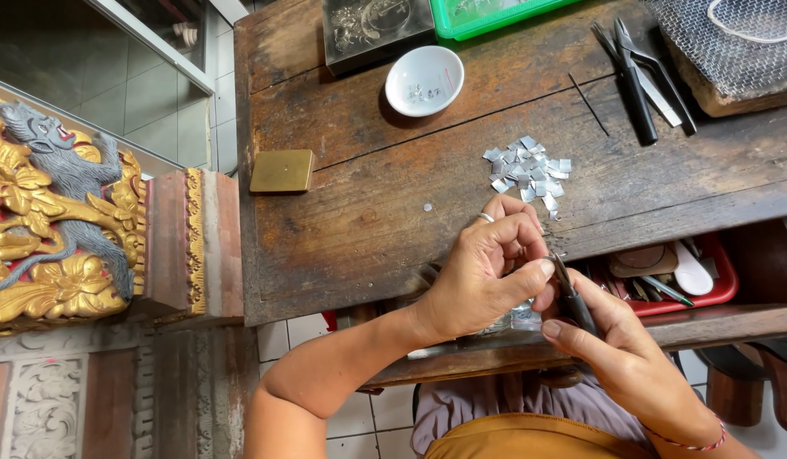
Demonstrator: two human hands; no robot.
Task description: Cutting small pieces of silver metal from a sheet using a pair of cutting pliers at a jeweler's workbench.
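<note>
My left hand [487,268], a ring on one finger, is pinched shut over a tiny piece at the front edge of the wooden workbench [368,212]; the piece itself is hidden by my fingers. My right hand [610,340] grips small dark pliers [572,297] whose tip meets my left fingertips. A heap of several small silver metal squares [528,170] lies on the bench just beyond my hands. One tiny silver dot [427,206] sits alone to the left of the heap.
A white dish [425,80] with small bits, a brass square block [282,171], black tweezers and cutters [644,72], a thin wire [588,104], a mesh pad [733,47] and a green tray [487,13] sit on the bench. A red tray [725,285] of tools lies in the drawer. Gilded carving [62,212] stands left.
</note>
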